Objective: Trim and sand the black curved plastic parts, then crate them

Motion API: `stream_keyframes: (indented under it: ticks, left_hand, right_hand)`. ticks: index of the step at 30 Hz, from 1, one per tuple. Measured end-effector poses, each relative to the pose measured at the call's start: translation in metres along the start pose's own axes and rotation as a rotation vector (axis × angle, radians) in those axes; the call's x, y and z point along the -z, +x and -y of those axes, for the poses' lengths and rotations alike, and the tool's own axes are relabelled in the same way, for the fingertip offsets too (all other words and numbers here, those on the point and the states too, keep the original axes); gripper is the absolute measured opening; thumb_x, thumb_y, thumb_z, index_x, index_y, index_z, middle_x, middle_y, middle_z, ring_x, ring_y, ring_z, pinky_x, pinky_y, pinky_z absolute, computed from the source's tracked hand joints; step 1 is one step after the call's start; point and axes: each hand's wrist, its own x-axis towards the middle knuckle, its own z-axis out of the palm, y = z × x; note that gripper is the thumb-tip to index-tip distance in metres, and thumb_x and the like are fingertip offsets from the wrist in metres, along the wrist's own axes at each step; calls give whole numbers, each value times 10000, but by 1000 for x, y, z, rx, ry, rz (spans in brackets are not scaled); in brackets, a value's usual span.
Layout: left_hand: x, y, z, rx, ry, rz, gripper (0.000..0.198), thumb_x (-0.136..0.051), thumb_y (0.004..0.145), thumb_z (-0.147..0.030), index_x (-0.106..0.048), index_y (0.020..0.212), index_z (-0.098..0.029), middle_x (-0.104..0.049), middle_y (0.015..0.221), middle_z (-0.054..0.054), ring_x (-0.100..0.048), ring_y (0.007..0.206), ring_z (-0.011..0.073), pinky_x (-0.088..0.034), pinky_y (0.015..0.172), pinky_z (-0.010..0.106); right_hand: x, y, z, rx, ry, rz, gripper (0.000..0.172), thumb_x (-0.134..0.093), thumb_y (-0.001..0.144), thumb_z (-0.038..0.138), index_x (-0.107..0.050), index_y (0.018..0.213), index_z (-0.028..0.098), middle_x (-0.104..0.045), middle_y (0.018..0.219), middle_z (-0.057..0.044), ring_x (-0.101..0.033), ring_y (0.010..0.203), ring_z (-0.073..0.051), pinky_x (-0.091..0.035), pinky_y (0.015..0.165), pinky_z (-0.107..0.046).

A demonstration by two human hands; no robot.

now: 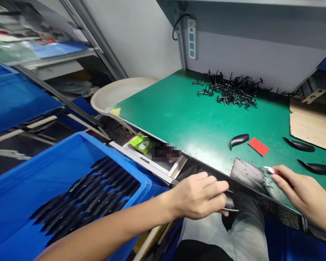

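Note:
My left hand [199, 195] is closed round a black curved plastic part [232, 205], held just below the front edge of the green bench mat [184, 116]. My right hand [301, 192] pinches a small red-and-white tool [271, 170] near the mat's edge, beside a dark grey pad [247, 174] strewn with black shavings. Three more black leaf-shaped parts lie on the mat: one [239, 140] by a red rectangular piece [258, 146], two others [300, 145] [316, 168] to the right.
A blue crate [70, 152] at lower left holds several rows of the black parts [89, 199]. A heap of black plastic sprues [230, 90] lies at the mat's back. A cream basin [116, 92], a cardboard sheet [312, 127], a green packet [141, 143] and a power strip [191, 39] are around.

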Motion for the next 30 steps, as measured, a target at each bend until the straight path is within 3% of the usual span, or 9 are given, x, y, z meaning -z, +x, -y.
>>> stream_keyframes:
  ticks: [4, 9, 13, 17, 30]
  left_hand:
    - [8, 8, 7, -109, 39, -89, 130, -578, 900, -169, -620, 779, -147, -635, 812, 42, -538, 635, 131, -324, 518, 297]
    - [10, 13, 6, -153, -26, -125, 168, -524, 876, -139, -616, 736, -157, -573, 662, 23, -511, 561, 141, -250, 472, 313]
    - [12, 13, 4, -180, -14, -74, 124, -572, 852, -164, -629, 742, -166, -574, 658, 14, -519, 556, 139, -273, 467, 310]
    - [11, 10, 3, -187, 1, -120, 120, -590, 839, -188, -637, 729, -178, -555, 653, 5, -522, 560, 142, -259, 456, 308]
    - [12, 10, 1, -262, 60, -57, 98, -652, 821, -234, -661, 726, -210, -589, 701, -4, -570, 616, 131, -347, 471, 272]
  right_hand:
    - [0, -7, 41, 203, 50, 131, 397, -293, 1090, 484, -475, 833, 242, -578, 647, 37, -561, 505, -148, -360, 482, -262]
    - [-19, -14, 74, 379, -113, 6, 596, -166, 1029, 694, -424, 752, 233, -519, 553, 36, -501, 411, -146, -248, 449, -297]
    - [-34, -14, 78, 366, -250, -77, 654, -96, 1033, 678, -459, 732, 225, -513, 527, 21, -526, 396, -159, -206, 458, -315]
    - [-39, -13, 78, 342, -292, -116, 673, -95, 1039, 667, -487, 726, 219, -509, 532, 22, -544, 406, -165, -223, 461, -309]
    - [-48, -18, 76, 314, -216, 25, 763, -82, 1027, 679, -519, 609, 214, -530, 436, -3, -533, 314, -181, -139, 420, -340]
